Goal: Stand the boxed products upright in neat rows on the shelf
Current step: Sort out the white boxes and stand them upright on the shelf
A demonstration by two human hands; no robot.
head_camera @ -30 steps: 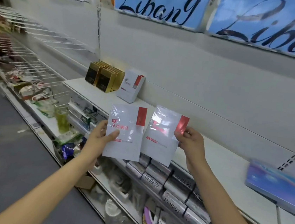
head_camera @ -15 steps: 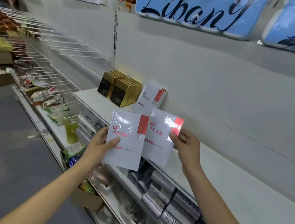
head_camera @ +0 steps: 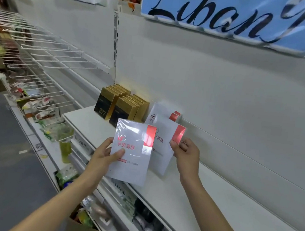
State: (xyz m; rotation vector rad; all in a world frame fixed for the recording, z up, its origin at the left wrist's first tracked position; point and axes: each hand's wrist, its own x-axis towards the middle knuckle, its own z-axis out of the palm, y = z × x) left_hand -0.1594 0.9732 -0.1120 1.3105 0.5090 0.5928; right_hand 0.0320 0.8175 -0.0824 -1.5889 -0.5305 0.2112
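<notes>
We stand in a shop aisle: white retail shelving [head_camera: 186, 199] runs along the wall, with wire racks [head_camera: 46, 54] of packaged goods to our left, gold boxes [head_camera: 118, 107] faced outward in rows, a price label strip [head_camera: 83, 143] on the shelf edge (text blurred) and a blue brand sign [head_camera: 225, 15] overhead.

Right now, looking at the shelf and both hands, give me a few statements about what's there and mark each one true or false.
1. Each hand holds one white box: left hand, right hand. True.
2. The gold boxes lie flat on the shelf. False: they stand upright in two rows.
3. White boxes already lean against the back wall beside the gold ones. True.
4. The left hand's box rests on the shelf. False: it is held in the air.
</notes>
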